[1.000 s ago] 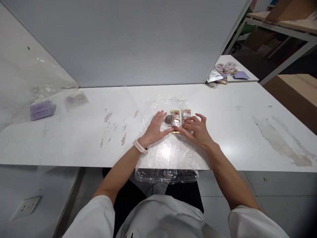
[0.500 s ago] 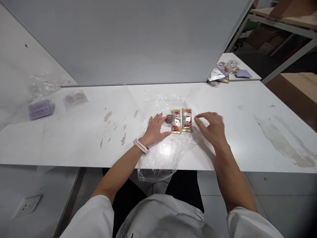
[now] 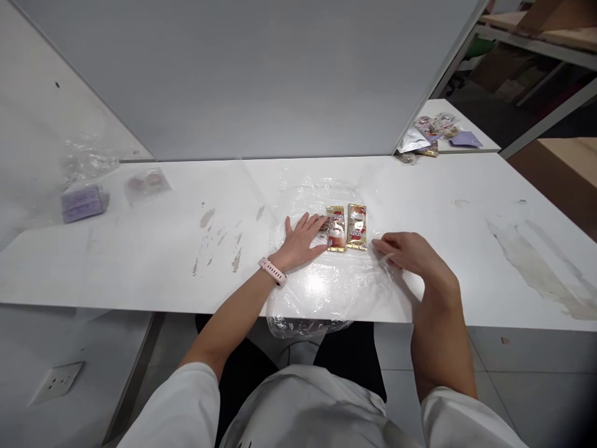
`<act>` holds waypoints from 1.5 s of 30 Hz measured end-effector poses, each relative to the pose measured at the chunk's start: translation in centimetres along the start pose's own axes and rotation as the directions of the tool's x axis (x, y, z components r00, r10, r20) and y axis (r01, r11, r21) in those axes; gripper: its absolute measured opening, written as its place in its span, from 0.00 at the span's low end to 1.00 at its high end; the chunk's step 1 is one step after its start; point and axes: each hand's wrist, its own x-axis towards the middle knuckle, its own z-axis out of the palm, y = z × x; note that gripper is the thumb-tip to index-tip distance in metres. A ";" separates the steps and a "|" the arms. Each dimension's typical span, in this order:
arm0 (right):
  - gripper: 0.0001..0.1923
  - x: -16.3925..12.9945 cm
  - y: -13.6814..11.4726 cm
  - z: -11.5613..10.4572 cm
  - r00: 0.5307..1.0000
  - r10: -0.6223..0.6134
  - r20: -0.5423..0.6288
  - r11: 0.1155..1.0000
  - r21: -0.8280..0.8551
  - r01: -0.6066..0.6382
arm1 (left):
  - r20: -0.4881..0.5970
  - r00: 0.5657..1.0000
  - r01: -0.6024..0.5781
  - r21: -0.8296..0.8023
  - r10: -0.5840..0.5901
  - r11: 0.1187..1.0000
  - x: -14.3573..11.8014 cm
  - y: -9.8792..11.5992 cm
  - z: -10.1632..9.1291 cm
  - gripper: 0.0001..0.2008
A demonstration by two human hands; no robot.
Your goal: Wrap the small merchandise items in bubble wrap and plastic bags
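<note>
A sheet of clear plastic film (image 3: 308, 298) is spread on the white table, its near part hanging over the front edge. Two gold and red sachets (image 3: 357, 226) lie side by side on the film. A small brown wrapped item (image 3: 323, 225) sits left of them, partly covered by fingers. My left hand (image 3: 301, 244) lies flat with spread fingers on the film and this item, fingertips at the left sachet (image 3: 336, 230). Right of the sachets, my right hand (image 3: 405, 252) pinches the right edge of the film between thumb and fingers.
A purple packet (image 3: 83, 203) and a clear bag with round items (image 3: 148, 184) lie at the left, near crumpled plastic (image 3: 86, 158). Several packets (image 3: 422, 138) and a purple piece (image 3: 465, 139) are at the back right. A grey panel (image 3: 275, 81) stands behind the table.
My right hand has moved down and closed on the film's edge. My left hand has shifted slightly over the brown item. The camera view has moved a little.
</note>
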 end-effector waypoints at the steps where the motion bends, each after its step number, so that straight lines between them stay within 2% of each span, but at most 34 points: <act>1: 0.21 0.3 -0.1 0.1 0.988 0.019 -0.154 0.998 -0.055 -0.028 | -0.004 1.000 -0.001 -0.004 0.001 1.000 0.0 0.0 0.0 0.35; 3: 0.16 0.6 -0.8 0.4 0.922 -0.021 -0.387 0.996 -0.084 -0.013 | -0.006 1.000 -0.006 -0.009 0.006 1.000 0.0 0.0 0.0 0.35; 4: 0.14 0.7 -1.4 0.5 0.898 -0.067 -0.434 0.997 -0.064 0.044 | -0.002 1.000 -0.011 -0.007 0.011 1.000 0.0 -0.1 -0.1 0.36; 5: 0.13 0.6 -2.0 0.6 0.894 -0.127 -0.430 0.992 -0.038 0.123 | 0.003 1.000 -0.015 -0.004 0.015 1.000 0.0 -0.1 -0.1 0.37; 7: 0.12 0.2 -3.0 0.7 0.920 -0.267 -0.287 0.961 -0.010 0.276 | 0.013 1.000 -0.021 0.000 0.021 1.000 0.0 -0.3 -0.2 0.38; 9: 0.12 -0.6 -3.6 0.4 0.935 -0.352 -0.034 0.936 -0.029 0.351 | 0.014 1.000 -0.025 -0.012 0.025 1.000 0.0 -0.4 -0.3 0.38; 11: 0.14 -1.5 -3.7 0.0 0.921 -0.334 0.202 0.934 -0.065 0.352 | 0.001 0.999 -0.035 -0.046 0.035 0.998 -0.1 -0.6 -0.4 0.37; 13: 0.16 -2.1 -3.8 -0.5 0.908 -0.290 0.302 0.938 -0.101 0.333 | -0.023 0.999 -0.051 -0.088 0.049 0.995 -0.1 -0.8 -0.3 0.34; 15: 0.16 -2.0 -4.1 -0.9 0.926 -0.299 0.231 0.934 -0.129 0.333 | -0.053 0.998 -0.051 -0.129 0.045 0.990 -0.2 -0.8 -0.3 0.29; 18: 0.15 -0.5 -5.3 -0.8 0.946 -0.321 -0.036 0.926 -0.224 0.305 | -0.094 0.995 -0.029 -0.187 0.011 0.982 -0.4 -0.7 -0.4 0.25; 20: 0.15 1.1 -6.1 -0.2 0.953 -0.242 -0.182 0.927 -0.332 0.172 | -0.125 0.992 -0.018 -0.213 -0.009 0.977 -0.5 -0.6 -0.5 0.23; 22: 0.18 2.7 -6.4 0.8 0.954 -0.151 -0.259 0.915 -0.403 0.035 | -0.152 0.988 -0.014 -0.225 -0.021 0.974 -0.5 -0.7 -0.5 0.21; 23: 0.21 3.4 -6.3 1.3 0.954 -0.130 -0.271 0.913 -0.408 0.009 | -0.165 0.986 -0.013 -0.228 -0.026 0.974 -0.4 -0.8 -0.4 0.20; 25: 0.27 4.4 -6.0 2.1 0.953 -0.150 -0.263 0.930 -0.364 0.046 | -0.189 0.981 -0.012 -0.231 -0.033 0.973 -0.2 -1.0 -0.2 0.18; 28: 0.37 4.8 -5.5 2.8 0.952 -0.186 -0.241 0.969 -0.208 0.136 | -0.233 0.971 -0.011 -0.238 -0.046 0.971 0.0 -1.1 -0.1 0.17; 31: 0.44 4.7 -5.7 2.9 0.971 -0.159 -0.176 0.987 -0.034 0.156 | -0.289 0.956 -0.016 -0.244 -0.057 0.970 0.2 -1.1 -0.1 0.16; 36: 0.40 4.6 -6.4 3.2 0.981 -0.128 -0.144 0.989 0.059 0.137 | -0.384 0.919 -0.024 -0.277 -0.088 0.960 0.4 -0.6 -0.3 0.11; 39: 0.36 4.7 -6.4 3.6 0.983 -0.107 -0.150 0.992 0.049 0.115 | -0.422 0.904 -0.060 -0.294 -0.074 0.954 0.4 -0.2 0.0 0.13; 41: 0.31 4.7 -6.3 3.8 0.977 -0.138 -0.165 0.988 0.050 0.148 | -0.450 0.892 -0.099 -0.297 -0.048 0.950 0.4 0.2 0.5 0.14; 45: 0.25 4.4 -6.3 4.1 0.964 -0.194 -0.183 0.962 0.155 0.223 | -0.411 0.910 -0.215 -0.366 0.050 0.906 0.3 1.0 1.5 0.17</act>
